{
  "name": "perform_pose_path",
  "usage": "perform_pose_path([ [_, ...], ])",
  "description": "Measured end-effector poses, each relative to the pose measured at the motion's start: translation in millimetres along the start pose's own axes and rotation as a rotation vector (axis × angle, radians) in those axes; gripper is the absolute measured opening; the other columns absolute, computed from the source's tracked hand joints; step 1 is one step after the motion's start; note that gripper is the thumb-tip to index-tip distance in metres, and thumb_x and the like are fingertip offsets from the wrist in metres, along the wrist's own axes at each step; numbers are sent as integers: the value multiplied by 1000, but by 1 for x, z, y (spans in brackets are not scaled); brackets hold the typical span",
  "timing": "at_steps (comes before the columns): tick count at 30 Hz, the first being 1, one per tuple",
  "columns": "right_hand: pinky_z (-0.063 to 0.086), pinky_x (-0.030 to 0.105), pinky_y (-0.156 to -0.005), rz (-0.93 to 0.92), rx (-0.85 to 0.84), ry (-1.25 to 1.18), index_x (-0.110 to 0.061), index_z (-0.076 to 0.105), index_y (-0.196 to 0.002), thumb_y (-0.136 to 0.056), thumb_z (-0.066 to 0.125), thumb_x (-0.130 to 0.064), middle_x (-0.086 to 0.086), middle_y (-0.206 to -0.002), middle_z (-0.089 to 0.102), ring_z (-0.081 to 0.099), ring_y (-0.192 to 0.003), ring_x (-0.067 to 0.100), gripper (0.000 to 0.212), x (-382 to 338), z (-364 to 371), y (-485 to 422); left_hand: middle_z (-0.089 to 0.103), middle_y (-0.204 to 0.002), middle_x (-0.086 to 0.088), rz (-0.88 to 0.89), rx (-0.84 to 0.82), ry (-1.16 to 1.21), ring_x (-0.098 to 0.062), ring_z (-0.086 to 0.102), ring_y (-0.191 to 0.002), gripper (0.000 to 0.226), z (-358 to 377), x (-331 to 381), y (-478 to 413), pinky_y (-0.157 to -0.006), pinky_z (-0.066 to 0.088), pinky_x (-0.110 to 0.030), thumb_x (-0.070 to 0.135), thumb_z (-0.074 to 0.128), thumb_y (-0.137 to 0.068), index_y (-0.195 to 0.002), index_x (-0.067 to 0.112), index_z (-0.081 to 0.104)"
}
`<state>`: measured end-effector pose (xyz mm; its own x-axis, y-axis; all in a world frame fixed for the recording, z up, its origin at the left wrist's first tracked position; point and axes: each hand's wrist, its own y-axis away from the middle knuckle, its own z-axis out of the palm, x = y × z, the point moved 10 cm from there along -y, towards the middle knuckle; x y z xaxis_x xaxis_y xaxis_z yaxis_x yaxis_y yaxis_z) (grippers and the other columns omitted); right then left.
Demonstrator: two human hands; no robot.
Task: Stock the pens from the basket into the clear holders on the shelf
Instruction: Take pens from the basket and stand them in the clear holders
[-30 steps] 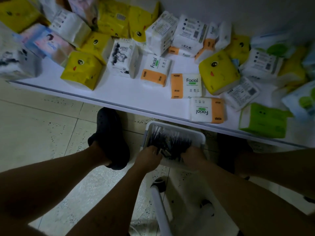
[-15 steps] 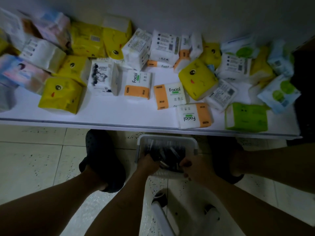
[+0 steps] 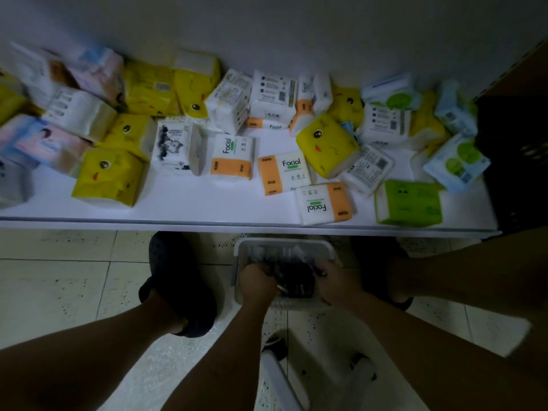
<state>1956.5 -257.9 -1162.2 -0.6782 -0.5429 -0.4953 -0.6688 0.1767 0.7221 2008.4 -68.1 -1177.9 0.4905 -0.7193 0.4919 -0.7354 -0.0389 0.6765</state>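
Your left hand [image 3: 256, 281], right hand [image 3: 335, 284] both in basket [image 3: 284, 241] on floor [image 3: 74, 277] below shelf [image 3: 178, 209] edge, fingers [image 3: 321, 269] curled round pens [image 3: 296, 280], likely gathering handfuls for fewer trips. Holders not in view.

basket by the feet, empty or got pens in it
Not empty: dark pens lie heaped in the white basket, and the left hand and right hand each grip some.

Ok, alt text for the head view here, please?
The left hand and right hand grip dark pens inside a white basket just below the front edge of a white shelf. Scattered tissue packs cover the shelf; no clear holders show.
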Motion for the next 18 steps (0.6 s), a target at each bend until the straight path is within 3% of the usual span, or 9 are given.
perform_pose_path([
  [2, 48, 33, -66, -24, 45, 16, -20, 56, -94, -97, 46, -21, 5, -83, 58, 57, -77, 24, 10, -7, -7, 5, 67, -83, -9, -33, -13, 105, -24, 65, -79, 13, -7, -3, 8, -74, 58, -35, -3, 56, -84, -80, 6, 64],
  [3, 49, 34, -68, -47, 79, 22, -18, 58, -96, -98, 46, -26, 7, -83, 60, 59, -77, 25, 15, -12, -12, 9, 67, -91, -9, -38, -18, 169, -25, 65, -86, 15, -11, -2, 12, -79, 58, -39, -3, 56, -83, -93, 7, 62],
  [5, 45, 30, -63, -129, 131, 50, -15, 63, -95, -99, 47, -35, 6, -77, 61, 59, -71, 21, 26, -31, -25, 22, 63, -106, -10, -14, -23, 257, -27, 63, -98, 39, -20, 6, 19, -84, 57, -45, -4, 53, -83, -119, 10, 50],
  [6, 42, 29, -62, -172, 146, 62, -14, 64, -94, -99, 47, -37, 5, -76, 61, 58, -70, 20, 29, -40, -30, 28, 62, -109, -12, 16, -23, 291, -28, 62, -100, 42, -28, 16, 26, -85, 57, -46, -6, 50, -84, -122, 11, 47],
  [8, 42, 28, -62, -228, 164, 61, -13, 64, -94, -99, 48, -35, 7, -80, 63, 59, -73, 21, 28, -56, -41, 39, 61, -107, -10, 97, -9, 320, -25, 61, -97, 29, -41, 38, 37, -81, 58, -41, -4, 46, -90, -114, 12, 48],
  [10, 44, 26, -57, -266, 184, -16, -15, 62, -91, -100, 48, -29, 6, -78, 63, 59, -68, 19, 22, -70, -55, 50, 62, -99, -5, 192, 15, 318, -22, 62, -90, 14, -53, 64, 51, -75, 57, -34, 12, 46, -98, -111, 15, 52],
  [13, 43, 18, -48, -311, 263, -188, -22, 58, -87, -100, 48, -19, -2, -69, 60, 58, -54, 12, 16, -86, -79, 66, 68, -84, -7, 360, 72, 267, -24, 65, -74, 22, -68, 102, 72, -69, 57, -39, 38, 44, -99, -113, 27, 57],
  [16, 44, 26, -59, -354, 291, -279, -19, 53, -72, -97, 49, -13, -1, -69, 57, 57, -63, 19, 26, -103, -99, 82, 65, -82, -11, 434, 108, 423, -18, 59, -62, 12, -83, 135, 100, -55, 53, -30, 25, 49, -99, -106, 21, 58],
  [18, 38, 26, -61, -409, 301, -299, -15, 49, -69, -98, 49, -13, 3, -69, 54, 54, -67, 21, 29, -119, -113, 96, 65, -89, -10, 474, 155, 506, -19, 63, -65, 6, -97, 151, 116, -55, 52, -30, 17, 53, -97, -102, 14, 55],
])
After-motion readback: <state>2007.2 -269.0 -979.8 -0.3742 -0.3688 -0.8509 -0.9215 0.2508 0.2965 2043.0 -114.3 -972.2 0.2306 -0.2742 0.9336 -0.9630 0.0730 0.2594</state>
